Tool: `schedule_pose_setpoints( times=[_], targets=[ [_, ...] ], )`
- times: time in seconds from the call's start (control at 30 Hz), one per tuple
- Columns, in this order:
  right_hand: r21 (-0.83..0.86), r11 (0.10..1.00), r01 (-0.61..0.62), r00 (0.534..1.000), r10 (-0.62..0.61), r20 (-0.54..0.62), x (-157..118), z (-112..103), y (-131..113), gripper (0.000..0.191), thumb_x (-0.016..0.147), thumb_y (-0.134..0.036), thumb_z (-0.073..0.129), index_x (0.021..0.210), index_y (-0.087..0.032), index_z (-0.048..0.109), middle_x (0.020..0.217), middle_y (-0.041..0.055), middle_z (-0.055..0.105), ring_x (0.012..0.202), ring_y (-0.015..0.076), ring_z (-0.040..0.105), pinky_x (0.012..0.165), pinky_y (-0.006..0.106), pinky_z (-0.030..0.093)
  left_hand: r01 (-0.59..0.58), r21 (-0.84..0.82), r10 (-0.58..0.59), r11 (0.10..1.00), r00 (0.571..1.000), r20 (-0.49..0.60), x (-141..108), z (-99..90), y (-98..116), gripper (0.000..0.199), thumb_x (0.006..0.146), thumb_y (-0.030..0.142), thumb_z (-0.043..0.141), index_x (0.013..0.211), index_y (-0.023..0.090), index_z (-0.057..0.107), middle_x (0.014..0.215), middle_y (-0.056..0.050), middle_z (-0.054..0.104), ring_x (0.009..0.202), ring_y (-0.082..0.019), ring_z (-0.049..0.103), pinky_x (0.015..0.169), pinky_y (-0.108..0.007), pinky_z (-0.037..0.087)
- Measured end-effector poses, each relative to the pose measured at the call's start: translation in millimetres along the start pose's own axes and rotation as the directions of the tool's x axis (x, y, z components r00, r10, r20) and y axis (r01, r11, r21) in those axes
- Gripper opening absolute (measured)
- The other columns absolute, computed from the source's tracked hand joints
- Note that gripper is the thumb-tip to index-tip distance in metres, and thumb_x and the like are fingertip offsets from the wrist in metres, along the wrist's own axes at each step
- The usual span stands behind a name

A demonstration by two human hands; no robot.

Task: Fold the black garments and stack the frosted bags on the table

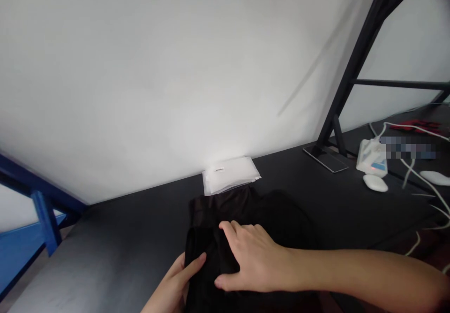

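A black piece of cloth (pixel 207 256), perhaps a garment, lies bunched and folded at the near side of the dark tabletop. My left hand (pixel 177 275) grips its left edge, thumb on top and the other fingers tucked behind. Across the middle of the cloth lies my right hand (pixel 251 256), palm down, with its thumb well apart from the fingers; some fingertips are hidden. Just beyond the cloth's far edge, a stack of white translucent zip bags (pixel 230 176) with a small barcode label rests against the wall.
A phone (pixel 325 157) lies at the back right. Beyond it are a white power strip (pixel 371 158), a white computer mouse (pixel 375 183) and loose white cables (pixel 431 186). Slanting frames, a black one (pixel 351 69) and a blue one (pixel 45 221), flank the table (pixel 133 238).
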State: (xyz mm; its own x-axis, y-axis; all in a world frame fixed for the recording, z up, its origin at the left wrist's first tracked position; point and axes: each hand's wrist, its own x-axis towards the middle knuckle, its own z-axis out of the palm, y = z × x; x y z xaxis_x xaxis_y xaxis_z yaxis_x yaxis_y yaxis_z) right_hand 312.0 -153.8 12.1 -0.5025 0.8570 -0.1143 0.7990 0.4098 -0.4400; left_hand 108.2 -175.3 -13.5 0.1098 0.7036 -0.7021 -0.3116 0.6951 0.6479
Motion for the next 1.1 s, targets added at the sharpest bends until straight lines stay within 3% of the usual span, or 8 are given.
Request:
schedule_pose_setpoints(
  times=[0.13,0.23,0.37,0.43,0.63,0.77,0.9,1.1],
  targets=[
    [0.026,1.0,-0.015,1.0,0.015,-0.004,3,-1,4,0.051,0.077,-0.046,0.074,0.114,-0.013,0.066,0.102,0.0134,0.072,0.09,0.034,0.071,0.076,0.039,0.052,-0.001,0.026,0.0,1.0,1.0,0.015,-1,-9.1,-2,0.063,0.057,0.038,0.1,0.111,0.021,0.072,0.116,-0.011,0.08,0.113,-0.037,0.073,0.089,-0.038,0.062],
    [0.141,0.99,0.016,0.99,0.004,-0.142,-6,-20,19,0.024,0.076,-0.028,0.068,0.098,-0.018,0.067,0.094,0.0077,0.072,0.086,0.0272,0.068,0.078,0.035,0.05,-0.012,0.051,0.013,0.999,1.0,-0.015,-4,-14.6,0,0.067,0.052,0.043,0.101,0.109,0.02,0.074,0.119,-0.011,0.079,0.117,-0.038,0.071,0.089,-0.035,0.062],
    [0.304,0.952,0.025,0.933,0.087,-0.348,-33,-54,57,0.019,0.075,-0.022,0.06,0.093,-0.021,0.065,0.092,0.0048,0.069,0.086,0.0229,0.064,0.081,0.034,0.048,-0.044,0.046,0.045,0.998,0.999,-0.025,-8,-16.1,0,0.068,0.053,0.046,0.1,0.11,0.02,0.074,0.121,-0.012,0.078,0.122,-0.038,0.069,0.091,-0.035,0.062],
    [0.378,0.925,-0.039,0.916,0.184,-0.355,-50,-65,78,0.015,0.075,-0.029,0.059,0.088,-0.022,0.065,0.093,0.0053,0.067,0.085,0.0236,0.063,0.075,0.034,0.047,-0.047,0.035,0.047,0.998,0.999,-0.009,-8,-14.4,0,0.068,0.055,0.047,0.099,0.112,0.021,0.074,0.121,-0.011,0.078,0.122,-0.038,0.069,0.093,-0.038,0.062],
    [0.656,0.735,-0.172,0.91,0.373,-0.18,-83,-57,114,0.024,0.073,-0.041,0.069,0.085,-0.021,0.065,0.089,0.0041,0.067,0.089,0.0261,0.063,0.077,0.035,0.049,-0.053,0.097,0.052,0.994,0.999,0.006,-3,-13.0,0,0.076,0.054,0.053,0.098,0.12,0.024,0.074,0.117,-0.01,0.08,0.11,-0.037,0.075,0.092,-0.041,0.063],
    [0.712,0.693,-0.114,0.911,0.359,-0.204,-83,-50,114,0.029,0.078,-0.047,0.073,0.085,-0.021,0.06,0.087,0.0028,0.068,0.088,0.0247,0.065,0.079,0.034,0.05,-0.088,0.147,0.088,0.985,0.996,0.005,0,-18.1,1,0.079,0.057,0.053,0.097,0.125,0.023,0.072,0.122,-0.011,0.078,0.113,-0.036,0.074,0.093,-0.037,0.061],
    [0.702,0.704,-0.11,0.945,0.292,-0.145,-78,-51,118,0.037,0.079,-0.048,0.075,0.101,-0.019,0.066,0.107,0.0083,0.074,0.1,0.029,0.069,0.087,0.039,0.053,-0.184,0.192,0.188,0.964,0.982,-0.002,-1,-17.5,6,0.088,0.054,0.053,0.099,0.132,0.027,0.067,0.135,-0.007,0.073,0.125,-0.034,0.068,0.098,-0.033,0.059],
    [0.498,0.838,-0.224,0.96,0.279,-0.037,-70,-55,117,0.056,0.072,-0.052,0.08,0.115,-0.017,0.071,0.119,0.0143,0.072,0.114,0.0376,0.065,0.098,0.048,0.051,-0.283,0.268,0.249,0.921,0.956,0.155,7,-11.7,14,0.076,0.069,0.046,0.093,0.136,0.025,0.065,0.135,-0.008,0.072,0.127,-0.033,0.066,0.109,-0.038,0.053]
  ],
)
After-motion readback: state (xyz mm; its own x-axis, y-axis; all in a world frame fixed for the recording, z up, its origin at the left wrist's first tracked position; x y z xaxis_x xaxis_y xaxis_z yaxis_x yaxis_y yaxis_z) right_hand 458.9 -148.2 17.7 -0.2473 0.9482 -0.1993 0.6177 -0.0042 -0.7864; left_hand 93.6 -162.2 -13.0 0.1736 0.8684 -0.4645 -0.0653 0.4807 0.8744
